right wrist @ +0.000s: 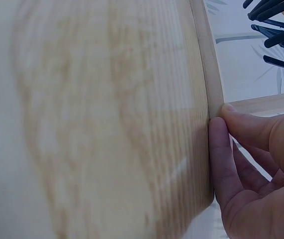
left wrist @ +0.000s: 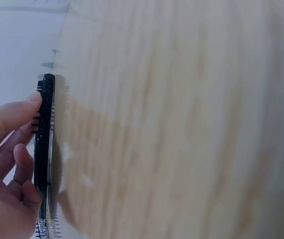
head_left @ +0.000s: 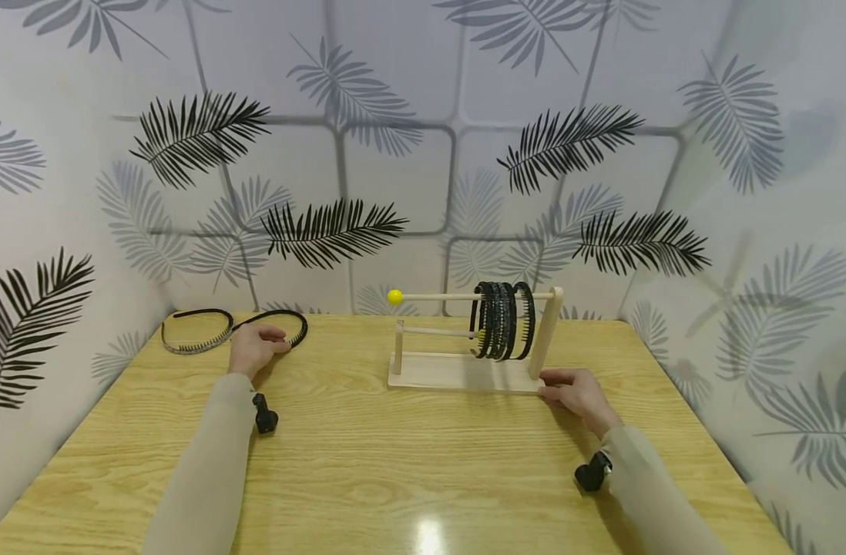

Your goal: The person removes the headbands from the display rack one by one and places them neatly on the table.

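Note:
My left hand is at the back left of the table, pinching the near side of a black toothed headband between thumb and fingers. Just left of it lies another headband, dark with a sparkly, toothed front section. A light wooden headband stand stands right of centre. My right hand grips the right end of its base, thumb above and fingers against the edge. Several black headbands hang bunched toward the right on the stand's upper rod, some with sparkly patterning.
The upper rod ends at the left in a yellow ball; a shorter lower rod runs beneath it. The wood-grain table backs onto a wall covering with leaf patterns. A wrist camera sits on the left sleeve.

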